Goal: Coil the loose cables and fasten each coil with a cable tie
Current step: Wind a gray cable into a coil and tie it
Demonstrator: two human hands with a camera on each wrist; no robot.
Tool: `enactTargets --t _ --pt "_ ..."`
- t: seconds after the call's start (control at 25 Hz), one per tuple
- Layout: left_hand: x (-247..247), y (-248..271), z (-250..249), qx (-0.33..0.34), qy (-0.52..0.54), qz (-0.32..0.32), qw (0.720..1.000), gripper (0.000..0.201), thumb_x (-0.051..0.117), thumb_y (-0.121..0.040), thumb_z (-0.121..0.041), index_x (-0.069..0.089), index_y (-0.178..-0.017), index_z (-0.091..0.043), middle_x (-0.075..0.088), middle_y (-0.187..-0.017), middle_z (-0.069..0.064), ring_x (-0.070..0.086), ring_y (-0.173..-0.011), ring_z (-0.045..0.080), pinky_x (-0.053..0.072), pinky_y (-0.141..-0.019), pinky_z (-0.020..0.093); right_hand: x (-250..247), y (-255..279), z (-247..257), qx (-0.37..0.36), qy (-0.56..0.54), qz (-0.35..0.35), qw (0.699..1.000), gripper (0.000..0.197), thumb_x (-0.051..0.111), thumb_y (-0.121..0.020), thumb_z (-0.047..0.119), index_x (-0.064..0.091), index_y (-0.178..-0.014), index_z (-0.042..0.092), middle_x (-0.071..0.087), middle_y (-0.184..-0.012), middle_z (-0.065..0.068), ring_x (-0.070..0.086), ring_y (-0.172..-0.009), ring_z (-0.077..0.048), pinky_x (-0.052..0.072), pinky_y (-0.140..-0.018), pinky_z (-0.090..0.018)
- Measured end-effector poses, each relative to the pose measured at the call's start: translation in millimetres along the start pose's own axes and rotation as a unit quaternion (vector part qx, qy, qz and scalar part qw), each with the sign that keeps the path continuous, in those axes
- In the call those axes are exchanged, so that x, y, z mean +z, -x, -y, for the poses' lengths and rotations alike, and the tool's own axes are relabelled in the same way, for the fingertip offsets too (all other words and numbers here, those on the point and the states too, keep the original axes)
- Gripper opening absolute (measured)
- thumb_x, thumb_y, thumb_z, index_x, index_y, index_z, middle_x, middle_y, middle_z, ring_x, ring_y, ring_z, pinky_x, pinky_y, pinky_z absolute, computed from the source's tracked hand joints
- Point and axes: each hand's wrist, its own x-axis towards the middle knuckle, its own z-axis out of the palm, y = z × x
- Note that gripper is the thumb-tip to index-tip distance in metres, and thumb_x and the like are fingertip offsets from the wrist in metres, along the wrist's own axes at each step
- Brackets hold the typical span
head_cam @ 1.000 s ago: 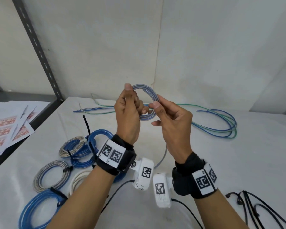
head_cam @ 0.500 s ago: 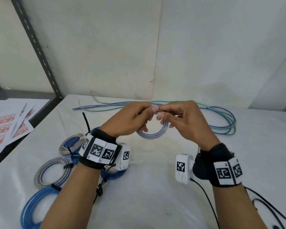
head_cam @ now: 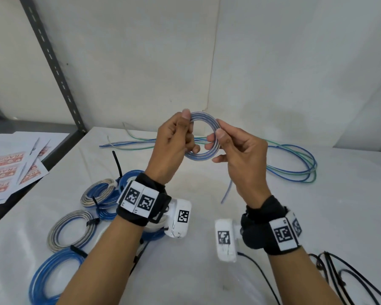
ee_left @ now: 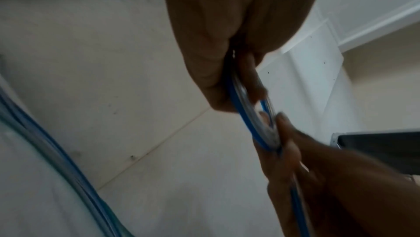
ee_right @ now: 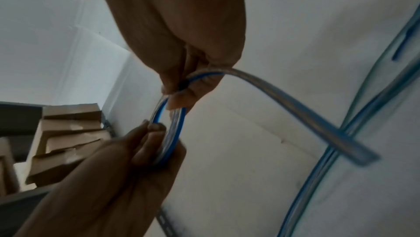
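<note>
At the far left, glossy printed sheets (head_cam: pixel 8 170) lay fanned on a dark shelf. On the white cloth-covered table (head_cam: pixel 350 216), round finished coils (head_cam: pixel 72 231) of blue and silvery plastic cable sat close together, each cinched with a black tie. My left hand (head_cam: pixel 174 148) pinched the left rim of a small blue-and-clear ring of cable (head_cam: pixel 204 136), held up above the table, thumb on top and fingers curled behind. My right hand (head_cam: pixel 240 155) pinched the ring's right side, its loose tail (head_cam: pixel 227 192) hanging below. Behind, long loose cables (head_cam: pixel 295 164), blue and green, looped across the table. Thin black ties (head_cam: pixel 339 276) lay at the right.
</note>
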Motion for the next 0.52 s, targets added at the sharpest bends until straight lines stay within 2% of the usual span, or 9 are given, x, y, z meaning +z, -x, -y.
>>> enactTargets --t 0.04,0.12,0.2,0.24,0.32,0.4,0.52 --pt "-3 0 -2 -0.032 -0.021 0.024 0.999 0.04 0.038 -0.11 -0.034 0.049 -0.084 -0.005 0.026 -0.059 0.0 0.029 -0.049 0.016 0.048 -0.057 0.031 -9 -3 1 0.001 0.02 0.018 1.0 0.023 0.062 -0.1 0.011 0.07 -0.122 0.01 0.077 -0.086 -0.006 0.073 -0.074 -0.02 0.055 -0.054 -0.025" --pt "-9 2 -5 -0.082 -0.129 0.092 0.984 0.043 0.043 -0.108 -0.036 0.056 -0.083 -0.003 0.036 -0.056 0.005 0.041 -0.048 0.022 0.053 -0.06 0.032 -26 -8 2 0.008 0.085 0.098 0.992 0.021 0.062 -0.1 0.008 0.073 -0.118 0.008 0.076 -0.084 -0.008 0.072 -0.07 -0.019 0.055 -0.055 -0.026" --pt "-10 5 -2 -0.094 -0.221 0.159 0.958 0.043 0.047 -0.107 -0.033 0.056 -0.079 -0.002 0.041 -0.056 0.001 0.046 -0.047 0.019 0.052 -0.059 0.031 -33 -9 3 0.006 0.153 0.167 0.974 0.02 0.062 -0.099 0.008 0.075 -0.114 0.009 0.075 -0.083 -0.008 0.072 -0.069 -0.022 0.055 -0.057 -0.028" --pt "-10 6 0 -0.086 -0.233 0.167 0.954 0.044 0.047 -0.108 -0.031 0.053 -0.078 0.0 0.039 -0.056 -0.003 0.044 -0.046 0.016 0.051 -0.06 0.033 -33 -9 4 0.004 0.163 0.175 0.971 0.02 0.063 -0.099 0.009 0.076 -0.114 0.011 0.076 -0.084 -0.007 0.073 -0.071 -0.024 0.056 -0.058 -0.029" --pt "-9 6 2 -0.053 -0.19 0.136 0.971 0.044 0.045 -0.108 -0.031 0.05 -0.076 -0.003 0.034 -0.058 -0.006 0.038 -0.048 0.013 0.046 -0.059 0.034 -30 -8 6 -0.002 0.136 0.138 0.981 0.021 0.063 -0.1 0.012 0.074 -0.118 0.011 0.078 -0.09 -0.005 0.075 -0.078 -0.024 0.057 -0.059 -0.029" --pt "-7 3 -3 -0.036 -0.065 0.075 0.994 0.044 0.041 -0.11 -0.03 0.047 -0.068 -0.017 0.025 -0.061 -0.005 0.026 -0.05 0.012 0.041 -0.054 0.029 -24 -8 7 -0.01 0.087 0.07 0.994 0.023 0.062 -0.1 0.011 0.071 -0.121 0.011 0.079 -0.095 -0.003 0.077 -0.082 -0.02 0.059 -0.059 -0.028" --pt "-1 0 -10 -0.033 0.084 0.008 0.996 0.041 0.034 -0.111 -0.03 0.029 -0.072 -0.018 0.014 -0.064 -0.003 0.013 -0.052 0.013 0.029 -0.049 0.024 -11 -4 3 -0.013 0.034 0.034 0.999 0.027 0.058 -0.102 0.011 0.067 -0.127 0.01 0.078 -0.105 -0.003 0.076 -0.094 -0.022 0.059 -0.063 -0.027"
